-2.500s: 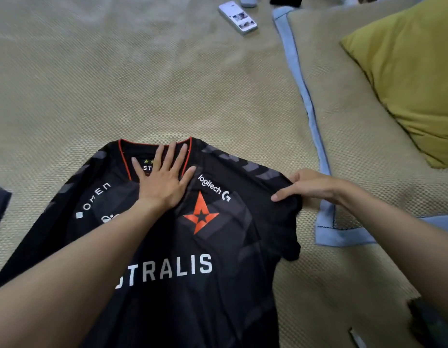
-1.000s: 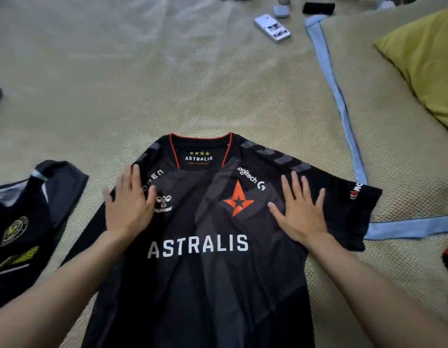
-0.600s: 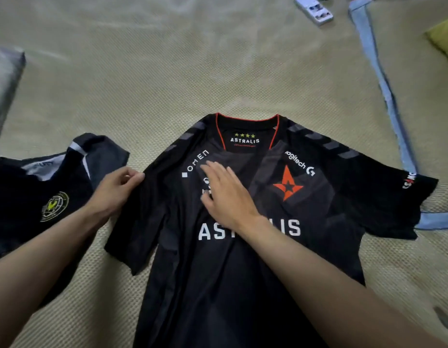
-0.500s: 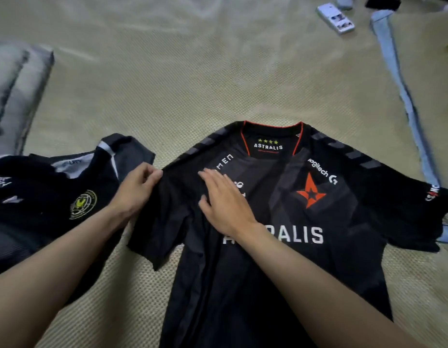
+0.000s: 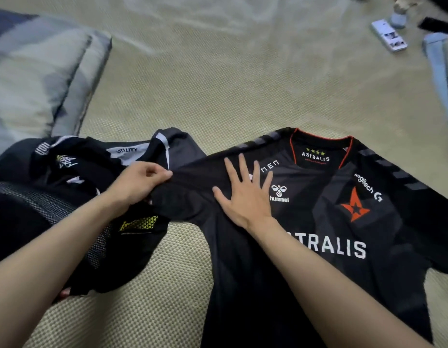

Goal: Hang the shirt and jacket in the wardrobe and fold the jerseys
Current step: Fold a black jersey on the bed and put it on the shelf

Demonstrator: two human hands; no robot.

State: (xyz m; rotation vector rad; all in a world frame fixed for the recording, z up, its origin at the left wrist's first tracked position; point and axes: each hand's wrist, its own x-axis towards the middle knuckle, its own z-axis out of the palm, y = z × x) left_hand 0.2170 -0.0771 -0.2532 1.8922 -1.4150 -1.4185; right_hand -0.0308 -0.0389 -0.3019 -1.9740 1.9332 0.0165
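Note:
A black Astralis jersey [image 5: 343,229] with a red collar trim lies face up on the beige mat. My right hand [image 5: 245,194] lies flat with spread fingers on the jersey's chest, beside the hummel logo. My left hand [image 5: 138,183] pinches the end of the jersey's left sleeve and holds it stretched out to the left. Under that sleeve lies a second black jersey [image 5: 92,172] with white and yellow marks, crumpled at the left.
The beige woven mat [image 5: 230,84] covers the surface. A grey-blue pillow [image 5: 34,71] sits at the upper left. A white phone-like device [image 5: 388,35], a small bottle [image 5: 397,17] and a dark object [image 5: 435,25] lie at the far right, by a blue-edged mat [image 5: 439,69].
My left hand has pulled the sleeve further out to the left over the second jersey. My right hand still presses the chest. The view has shifted left.

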